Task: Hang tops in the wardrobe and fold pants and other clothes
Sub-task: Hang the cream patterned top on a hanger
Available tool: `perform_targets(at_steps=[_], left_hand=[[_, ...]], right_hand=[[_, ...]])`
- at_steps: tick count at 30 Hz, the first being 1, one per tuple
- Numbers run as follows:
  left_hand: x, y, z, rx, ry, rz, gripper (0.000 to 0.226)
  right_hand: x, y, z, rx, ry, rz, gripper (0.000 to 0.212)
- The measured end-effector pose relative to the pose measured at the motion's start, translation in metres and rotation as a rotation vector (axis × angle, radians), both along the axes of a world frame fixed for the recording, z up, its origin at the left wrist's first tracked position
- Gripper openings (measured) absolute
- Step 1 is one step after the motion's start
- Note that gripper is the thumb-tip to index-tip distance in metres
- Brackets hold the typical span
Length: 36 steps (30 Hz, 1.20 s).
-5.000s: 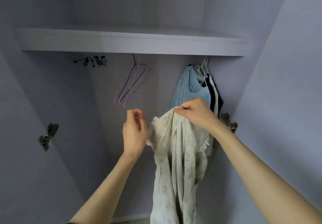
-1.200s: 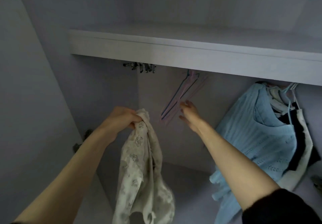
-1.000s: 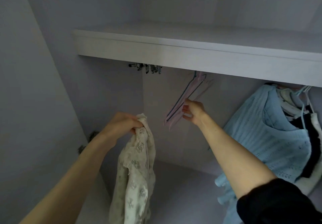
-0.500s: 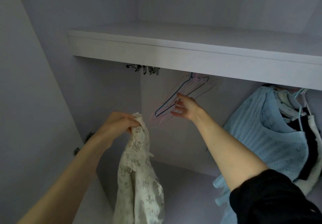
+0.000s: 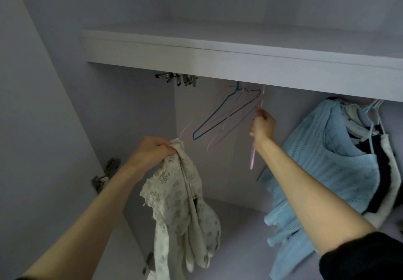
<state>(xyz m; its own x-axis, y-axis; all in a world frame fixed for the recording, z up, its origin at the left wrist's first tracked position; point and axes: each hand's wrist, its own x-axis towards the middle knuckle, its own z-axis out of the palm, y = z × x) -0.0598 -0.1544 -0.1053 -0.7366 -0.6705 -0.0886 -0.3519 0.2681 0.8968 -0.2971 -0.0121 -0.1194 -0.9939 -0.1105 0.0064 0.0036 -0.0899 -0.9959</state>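
Note:
My left hand grips the top of a cream lace top, which hangs down limp below it inside the wardrobe. My right hand is raised to the right of it and pinches a thin pink hanger, turned nearly vertical just under the shelf. Left of that hand, a blue hanger and other pink hangers dangle tilted below the shelf; the rail itself is hidden.
A white shelf spans the wardrobe above the hangers. A light blue knit top and dark and white garments hang at the right. Metal clips sit under the shelf; a door hinge is on the left panel.
My right hand went from touching the bunch of hangers to pinching one pink hanger and drawing it right, away from the others. My left hand kept holding the lace top.

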Motion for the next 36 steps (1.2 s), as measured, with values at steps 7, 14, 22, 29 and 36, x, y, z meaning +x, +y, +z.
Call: perform_targets(at_steps=[7, 14, 22, 29, 36], left_hand=[[-0.013, 0.021, -0.009, -0.050, -0.035, -0.054, 0.012], [-0.014, 0.032, -0.006, -0.027, -0.019, -0.048, 0.018], [-0.017, 0.049, -0.019, -0.033, -0.099, -0.067, 0.007], [-0.023, 0.065, -0.023, -0.022, -0.102, -0.087, 0.009], [-0.028, 0.074, -0.033, -0.028, -0.141, -0.140, 0.007]], right_hand=[[-0.008, 0.049, 0.020, -0.011, 0.061, 0.056, 0.037], [0.011, 0.102, -0.012, -0.364, -0.212, 0.283, 0.030], [0.044, 0.165, -0.067, -0.421, -0.316, 0.362, 0.032], [0.046, 0.197, -0.074, -0.111, -0.324, 0.267, 0.040], [0.053, 0.216, -0.085, 0.239, -0.206, 0.231, 0.041]])
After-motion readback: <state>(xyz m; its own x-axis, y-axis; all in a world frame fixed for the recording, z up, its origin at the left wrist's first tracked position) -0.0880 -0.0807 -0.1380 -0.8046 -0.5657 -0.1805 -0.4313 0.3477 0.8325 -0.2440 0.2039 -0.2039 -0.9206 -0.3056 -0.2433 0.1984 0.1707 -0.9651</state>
